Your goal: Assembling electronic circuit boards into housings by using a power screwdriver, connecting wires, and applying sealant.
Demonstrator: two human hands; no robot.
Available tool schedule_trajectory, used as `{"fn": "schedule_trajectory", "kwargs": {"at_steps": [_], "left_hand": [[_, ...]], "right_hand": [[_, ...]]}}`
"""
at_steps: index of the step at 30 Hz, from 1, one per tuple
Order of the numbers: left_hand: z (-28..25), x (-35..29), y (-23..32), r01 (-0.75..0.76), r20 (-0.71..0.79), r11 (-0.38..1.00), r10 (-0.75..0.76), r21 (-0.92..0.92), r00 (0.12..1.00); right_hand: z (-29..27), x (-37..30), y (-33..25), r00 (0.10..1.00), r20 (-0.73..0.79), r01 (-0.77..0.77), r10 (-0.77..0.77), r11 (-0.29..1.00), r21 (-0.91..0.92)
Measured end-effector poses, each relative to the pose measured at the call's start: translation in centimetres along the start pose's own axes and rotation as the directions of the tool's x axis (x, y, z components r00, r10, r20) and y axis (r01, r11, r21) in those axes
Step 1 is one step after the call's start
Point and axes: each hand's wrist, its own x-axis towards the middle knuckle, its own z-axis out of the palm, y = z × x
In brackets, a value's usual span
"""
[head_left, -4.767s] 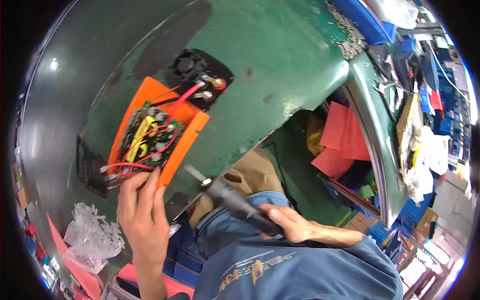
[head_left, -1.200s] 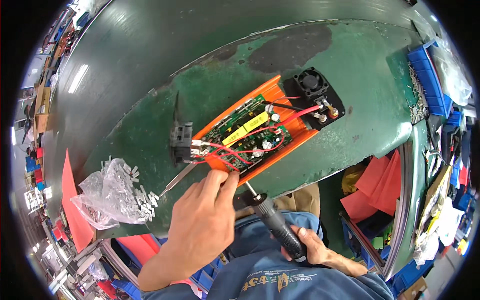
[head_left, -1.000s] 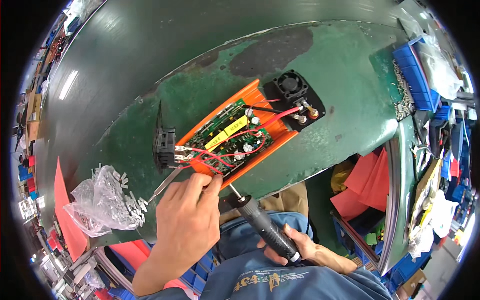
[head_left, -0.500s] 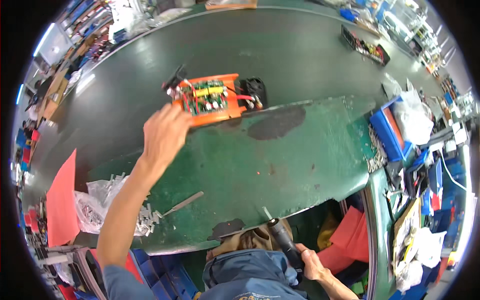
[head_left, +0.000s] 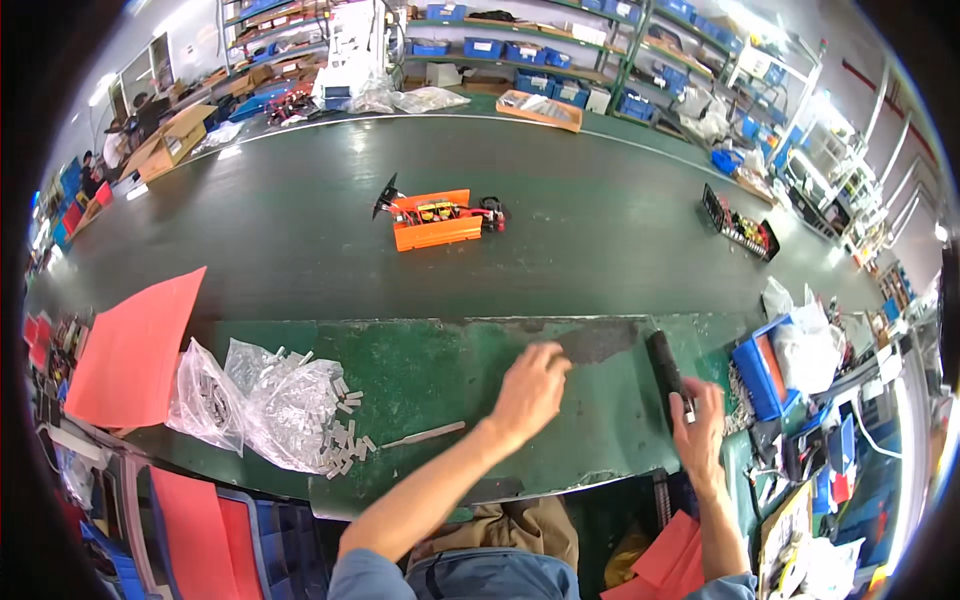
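Pinching a black driver (head_left: 662,362) at its near end, the right hand (head_left: 703,420) has it slanting away leftward. The left hand (head_left: 532,388), farther off, curls its fingers, contents unclear.

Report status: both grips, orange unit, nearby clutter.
Left grip over green bench, contents unclear. Right grip on black driver. Orange unit on dark belt beyond. Bag of small pieces, bench's left.

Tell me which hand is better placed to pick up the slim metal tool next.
Probably the left hand: it is nearer the slim metal tool and appears empty, whereas the right hand is farther off and holds the black screwdriver.
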Motion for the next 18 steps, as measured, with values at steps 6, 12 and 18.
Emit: {"fn": "schedule_trajectory", "kwargs": {"at_steps": [6,12,18], "left_hand": [[-0.3,-0.3,0.2,-0.092,0.057,0.976,0.105,-0.199,0.993],[0.1,-0.7,-0.5,-0.032,0.056,0.985,0.042,-0.167,0.998],[0.5,-0.4,-0.4,0.042,0.035,0.977,-0.035,-0.209,0.999]], "right_hand": [[5.0,-3.2,-1.4,0.985,0.164,0.03,-0.057,0.985,0.167],[5.7,-3.4,-0.2,0.967,0.232,0.045,-0.101,0.971,0.234],[5.4,-3.0,-0.5,0.958,0.279,0.016,-0.067,0.983,0.183]]}}
